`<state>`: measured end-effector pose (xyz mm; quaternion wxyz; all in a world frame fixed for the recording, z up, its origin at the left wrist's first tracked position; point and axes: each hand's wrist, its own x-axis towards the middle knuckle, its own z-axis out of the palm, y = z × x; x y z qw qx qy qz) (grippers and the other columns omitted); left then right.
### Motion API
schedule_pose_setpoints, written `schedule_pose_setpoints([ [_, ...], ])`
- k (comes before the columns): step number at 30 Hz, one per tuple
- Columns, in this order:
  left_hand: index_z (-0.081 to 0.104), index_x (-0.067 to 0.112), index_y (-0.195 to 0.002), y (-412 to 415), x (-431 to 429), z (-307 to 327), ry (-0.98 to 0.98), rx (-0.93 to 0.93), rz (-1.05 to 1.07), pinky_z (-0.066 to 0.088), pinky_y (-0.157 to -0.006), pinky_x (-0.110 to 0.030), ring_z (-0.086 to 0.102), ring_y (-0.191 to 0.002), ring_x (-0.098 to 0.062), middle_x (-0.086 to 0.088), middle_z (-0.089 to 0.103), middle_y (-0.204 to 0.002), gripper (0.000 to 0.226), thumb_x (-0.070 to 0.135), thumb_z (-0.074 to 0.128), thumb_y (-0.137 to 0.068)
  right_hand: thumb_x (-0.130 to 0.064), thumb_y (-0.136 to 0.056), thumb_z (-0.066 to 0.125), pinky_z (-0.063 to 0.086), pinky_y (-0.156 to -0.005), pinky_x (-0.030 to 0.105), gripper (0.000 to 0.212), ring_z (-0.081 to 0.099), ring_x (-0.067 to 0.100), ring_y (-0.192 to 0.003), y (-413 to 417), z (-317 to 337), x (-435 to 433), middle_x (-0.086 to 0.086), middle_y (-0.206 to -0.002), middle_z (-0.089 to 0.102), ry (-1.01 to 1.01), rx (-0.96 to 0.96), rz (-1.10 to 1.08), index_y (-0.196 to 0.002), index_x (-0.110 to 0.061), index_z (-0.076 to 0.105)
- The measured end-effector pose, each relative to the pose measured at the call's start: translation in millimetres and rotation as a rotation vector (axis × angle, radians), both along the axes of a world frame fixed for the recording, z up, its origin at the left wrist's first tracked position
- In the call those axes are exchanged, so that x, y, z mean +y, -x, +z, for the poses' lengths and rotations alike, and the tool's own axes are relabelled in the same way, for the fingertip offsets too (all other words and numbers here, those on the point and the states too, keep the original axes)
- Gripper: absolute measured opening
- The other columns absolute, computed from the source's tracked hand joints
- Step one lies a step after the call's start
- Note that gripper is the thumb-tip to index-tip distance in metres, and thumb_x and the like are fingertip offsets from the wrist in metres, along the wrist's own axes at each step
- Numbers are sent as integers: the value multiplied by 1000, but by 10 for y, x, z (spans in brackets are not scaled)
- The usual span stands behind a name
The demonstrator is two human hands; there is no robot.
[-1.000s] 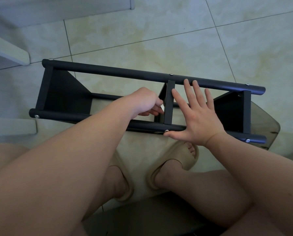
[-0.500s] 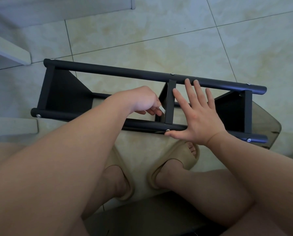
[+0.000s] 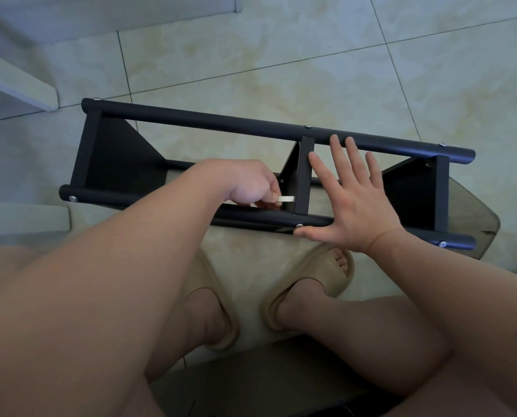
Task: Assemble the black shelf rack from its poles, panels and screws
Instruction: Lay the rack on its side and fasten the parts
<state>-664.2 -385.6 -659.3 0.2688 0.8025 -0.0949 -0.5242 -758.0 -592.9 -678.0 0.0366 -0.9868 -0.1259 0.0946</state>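
**Rack being braced on its side**

The black shelf rack of round poles and flat panels (image 3: 209,123) is being braced on its side over the pale tiled floor (image 3: 311,40), ahead of the knees. A small pale flat tool (image 3: 286,199) is being pinched by the curled left hand (image 3: 251,185), just beside the rack's middle panel (image 3: 304,176). The near pole (image 3: 251,216) is being pressed by the flat, spread-fingered right hand (image 3: 356,203).

One wide-angle camera sat on the person's head, facing forward and steeply down. It was close: both forearms filled the lower frame, and the small pale tool (image 3: 286,199) in the left hand (image 3: 251,188) showed plainly. The rack (image 3: 221,124) lay across mid-frame under the right hand (image 3: 356,203), with slippers (image 3: 314,275) below it and floor (image 3: 311,55) tiles above.
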Motion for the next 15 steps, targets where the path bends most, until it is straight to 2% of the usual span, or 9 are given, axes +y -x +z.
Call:
schedule_pose_setpoints([
  [1,69,25,-82,1,3,2,-11,-15,-22,47,-87,-34,62,-97,-22,-2,73,-105,21,17,59,-99,-96,-69,33,5,-124,61,121,0,39,-156,-1,0,2,16,-170,4,-2,1,-1,-163,-21,18],
  [4,66,30,-79,2,2,8,-47,-39,-85,43,-87,-33,56,-90,-19,4,64,-89,21,21,62,-98,-96,-69,33,5,-124,62,121,0,39,-156,-5,-1,3,16,-170,4,-4,3,-2,-163,-21,18],
  [7,66,31,-85,2,-5,21,-59,-57,-120,40,-83,-30,55,-89,-15,12,60,-85,14,24,63,-97,-96,-69,32,5,-124,62,121,-1,39,-156,-7,-3,1,16,-170,3,1,7,0,-163,-21,17],
  [9,68,32,-86,-7,5,22,-51,-80,-92,42,-75,-26,57,-82,-10,14,63,-83,11,26,67,-95,-96,-69,31,5,-124,62,121,-2,39,-156,-9,-3,-1,16,-170,2,8,12,0,-163,-22,15],
  [12,73,30,-81,-35,36,1,-6,-101,11,45,-53,-14,60,-58,2,17,69,-65,13,21,73,-90,-97,-69,29,5,-124,62,122,-4,37,-157,-17,2,-1,15,-170,-1,25,27,-4,-164,-23,12],
  [13,74,29,-81,-42,45,0,3,-102,30,46,-52,-13,61,-56,3,17,70,-65,13,19,73,-89,-98,-68,28,4,-124,62,122,-5,37,-157,-21,4,-1,15,-170,-1,27,31,-6,-164,-23,12],
  [15,76,29,-85,-54,55,5,3,-113,44,47,-58,-17,64,-66,1,13,74,-75,12,18,73,-88,-97,-69,28,4,-124,61,122,-5,37,-157,-28,8,-2,14,-170,-2,29,36,-8,-164,-23,11],
])
